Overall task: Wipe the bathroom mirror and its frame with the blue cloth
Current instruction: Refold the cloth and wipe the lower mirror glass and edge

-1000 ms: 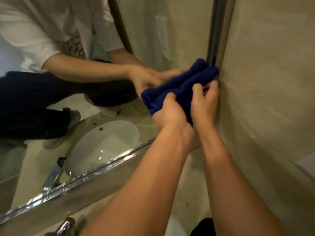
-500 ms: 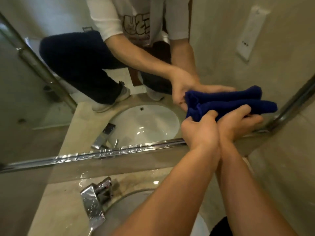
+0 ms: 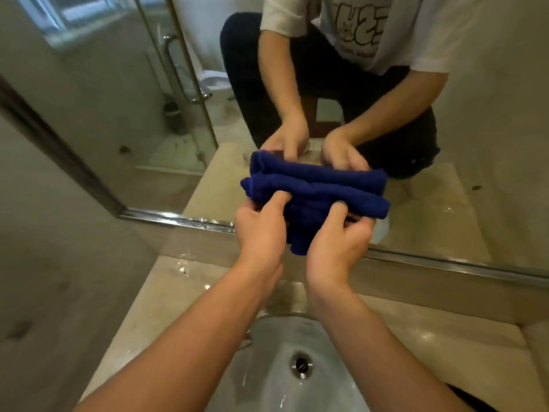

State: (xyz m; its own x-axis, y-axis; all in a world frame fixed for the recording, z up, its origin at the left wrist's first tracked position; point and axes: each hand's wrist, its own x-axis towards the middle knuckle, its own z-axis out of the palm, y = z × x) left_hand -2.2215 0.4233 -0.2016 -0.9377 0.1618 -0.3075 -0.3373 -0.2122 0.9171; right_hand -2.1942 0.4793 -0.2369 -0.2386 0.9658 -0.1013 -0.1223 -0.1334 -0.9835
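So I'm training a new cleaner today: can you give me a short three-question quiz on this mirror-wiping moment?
1. True or false: the blue cloth is held by both hands, the left hand and the right hand.
2. The cloth is: A) spread flat, B) bunched in folds, C) lying in the sink.
3. Which metal strip runs just below the cloth?

Key: 1 true. 2 B. 3 the mirror's bottom frame.

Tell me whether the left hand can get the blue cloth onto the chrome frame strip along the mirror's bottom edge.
Probably yes. The left hand already grips the blue cloth just above the chrome frame strip, and nothing lies between them.
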